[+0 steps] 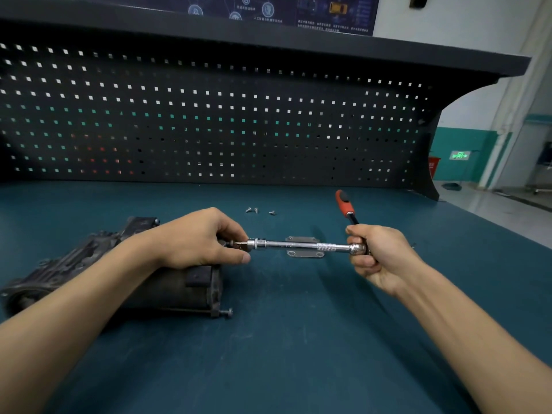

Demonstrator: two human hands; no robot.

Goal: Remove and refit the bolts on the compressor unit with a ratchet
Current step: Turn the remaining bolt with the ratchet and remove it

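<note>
The dark compressor unit (176, 282) lies on its side at the left of the blue-green bench. A long bolt (225, 312) sticks out of its lower right corner. My left hand (197, 239) pinches the bit end of the ratchet's chrome extension bar (298, 245) right at the unit's upper right edge. My right hand (385, 258) grips the ratchet head, and the red and black handle (345, 204) points up and away from me. The extension runs level between both hands.
Three small loose bolts (257, 210) lie on the bench behind the tool. A flat metal bracket plate (304, 252) lies under the extension bar. A black pegboard (209, 121) closes the back; the bench's right edge (507, 231) drops to the floor.
</note>
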